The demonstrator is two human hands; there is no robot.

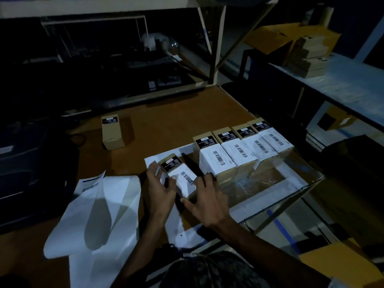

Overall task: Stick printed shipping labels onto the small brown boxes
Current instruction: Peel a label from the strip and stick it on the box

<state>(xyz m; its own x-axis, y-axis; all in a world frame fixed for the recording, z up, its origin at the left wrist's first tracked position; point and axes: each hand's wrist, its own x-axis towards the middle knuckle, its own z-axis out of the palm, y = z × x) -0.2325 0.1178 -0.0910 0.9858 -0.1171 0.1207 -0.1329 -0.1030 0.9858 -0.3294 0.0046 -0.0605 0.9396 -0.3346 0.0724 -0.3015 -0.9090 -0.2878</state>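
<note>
A small brown box (172,163) lies on the table in front of me, with a white barcode label (184,180) on its top face. My left hand (160,192) is at the box's left side, its thumb pressing on the label. My right hand (204,201) sits at the box's right and near end, fingers spread and touching it. To the right stands a row of several brown boxes (239,150), each bearing a white label. One more brown box (113,130) stands apart at the far left; no white label shows on it.
White label backing sheets (99,213) lie on the brown table (176,121) at the left. A white sheet with a cut-out window (291,179) lies under the row. A dark machine (27,163) sits at far left. Stacked boxes (307,57) rest on a right shelf.
</note>
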